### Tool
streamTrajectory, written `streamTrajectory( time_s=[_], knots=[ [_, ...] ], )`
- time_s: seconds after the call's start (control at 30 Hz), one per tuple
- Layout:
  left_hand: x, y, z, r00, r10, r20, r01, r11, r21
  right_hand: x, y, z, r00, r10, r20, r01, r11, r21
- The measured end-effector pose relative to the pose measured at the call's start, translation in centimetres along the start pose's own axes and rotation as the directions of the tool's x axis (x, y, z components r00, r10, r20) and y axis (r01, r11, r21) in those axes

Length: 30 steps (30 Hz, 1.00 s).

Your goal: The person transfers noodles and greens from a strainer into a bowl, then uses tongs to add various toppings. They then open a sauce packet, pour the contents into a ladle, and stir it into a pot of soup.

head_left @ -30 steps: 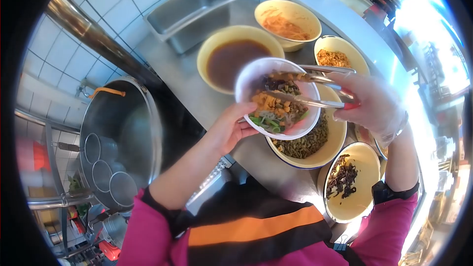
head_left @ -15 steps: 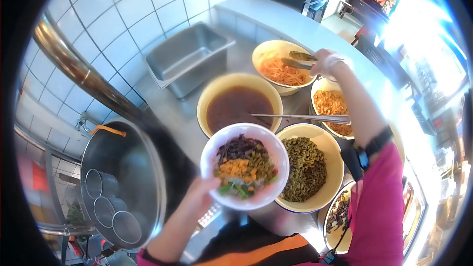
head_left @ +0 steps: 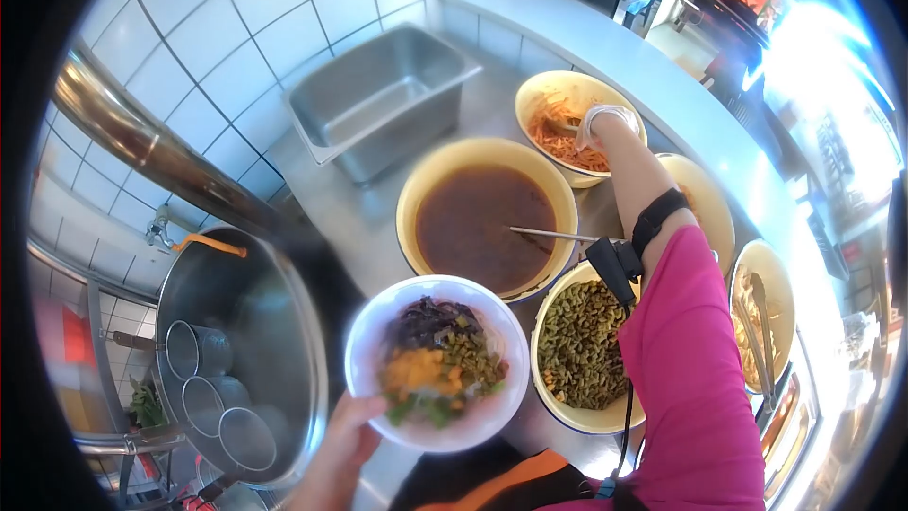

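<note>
In my left hand (head_left: 355, 428) is a white bowl (head_left: 366, 333), gripped by its near left rim. It holds dark shreds, chopped green pieces, orange-yellow bits and green leaves; these look blurred. My right hand (head_left: 607, 125), in a thin clear glove, reaches into a cream bowl (head_left: 570, 84) of orange shreds. It is closed around metal tongs (head_left: 566, 124), whose tips are down among the shreds and partly hidden. A large cream bowl (head_left: 409, 199) of brown liquid, with a ladle handle (head_left: 549, 234) across its rim, sits between the two hands.
Chopped green vegetables (head_left: 579, 345) fill a bowl under my right forearm. Another bowl (head_left: 774, 295) with tongs stands at the right. An empty steel pan (head_left: 331, 128) lies near the tiled wall. At left, a big pot (head_left: 312, 360) holds several strainer baskets (head_left: 203, 350).
My right hand and the tongs have gone down deeper into the bowl of orange shreds. My left hand has brought the white bowl lower and to the left. The camera view has shifted slightly.
</note>
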<state>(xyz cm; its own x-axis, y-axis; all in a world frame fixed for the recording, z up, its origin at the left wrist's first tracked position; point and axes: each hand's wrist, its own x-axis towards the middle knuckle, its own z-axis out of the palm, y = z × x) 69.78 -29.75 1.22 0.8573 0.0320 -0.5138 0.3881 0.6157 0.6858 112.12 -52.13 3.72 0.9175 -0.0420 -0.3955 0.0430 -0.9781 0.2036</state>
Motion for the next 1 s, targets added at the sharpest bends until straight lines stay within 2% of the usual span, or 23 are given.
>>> streamTrajectory(
  time_s=[0.17, 0.3, 0.37, 0.53, 0.63, 0.7, 0.73, 0.8, 0.83, 0.87, 0.93, 0.97, 1.0],
  knots=[
    [1.0, -0.1, 0.5, 0.995, 0.054, 0.084, -0.051, 0.998, -0.032, -0.6, 0.8, 0.3, 0.999, 0.020, -0.046, -0.019, 1.000, 0.012],
    [1.3, 0.0, 0.7, 0.998, 0.046, 0.049, -0.042, 0.996, -0.074, -1.5, 2.5, -0.7, 1.000, 0.003, 0.001, -0.003, 0.996, 0.093],
    [1.5, 0.3, 1.3, 0.993, 0.062, 0.098, -0.053, 0.994, -0.095, -0.9, 3.9, -0.8, 0.993, -0.054, -0.102, 0.070, 0.985, 0.160],
    [3.4, 1.9, 3.3, 0.979, 0.047, 0.200, -0.037, 0.998, -0.055, -2.5, 5.4, -1.9, 0.997, 0.002, -0.078, 0.005, 0.996, 0.094],
    [4.9, 3.2, 5.2, 0.977, 0.030, 0.211, -0.010, 0.996, -0.094, -3.3, 6.3, -2.3, 0.985, -0.013, -0.171, 0.040, 0.988, 0.152],
    [6.2, 3.6, 6.1, 0.985, 0.012, 0.171, -0.008, 1.000, -0.024, -3.9, 7.0, -3.0, 0.974, -0.109, -0.199, 0.137, 0.981, 0.137],
    [7.3, 3.5, 6.3, 0.987, 0.013, 0.163, -0.014, 1.000, 0.008, -5.4, 7.1, -3.7, 0.974, -0.104, -0.199, 0.133, 0.981, 0.139],
    [9.1, 3.8, 7.2, 0.983, -0.001, 0.185, -0.014, 0.997, 0.081, -8.6, 7.6, -5.7, 0.960, -0.199, -0.196, 0.238, 0.950, 0.201],
    [10.1, 3.9, 7.5, 0.983, 0.002, 0.186, -0.016, 0.997, 0.077, -10.3, 7.8, -6.3, 0.932, -0.249, -0.265, 0.301, 0.936, 0.181],
    [11.2, 4.0, 7.7, 0.981, -0.032, 0.194, 0.012, 0.995, 0.104, -12.2, 8.1, -6.9, 0.931, -0.254, -0.263, 0.305, 0.936, 0.176],
    [13.0, 4.0, 7.9, 0.979, -0.062, 0.196, 0.038, 0.992, 0.124, -17.9, 8.2, -8.0, 0.855, -0.345, -0.387, 0.446, 0.870, 0.210],
    [13.9, 4.0, 8.0, 0.977, -0.063, 0.203, 0.034, 0.989, 0.143, -19.3, 8.5, -7.9, 0.853, -0.351, -0.387, 0.451, 0.869, 0.206],
    [14.1, 4.0, 8.1, 0.975, -0.066, 0.211, 0.031, 0.986, 0.164, -20.4, 9.0, -7.7, 0.845, -0.400, -0.355, 0.504, 0.819, 0.276]
  ],
)
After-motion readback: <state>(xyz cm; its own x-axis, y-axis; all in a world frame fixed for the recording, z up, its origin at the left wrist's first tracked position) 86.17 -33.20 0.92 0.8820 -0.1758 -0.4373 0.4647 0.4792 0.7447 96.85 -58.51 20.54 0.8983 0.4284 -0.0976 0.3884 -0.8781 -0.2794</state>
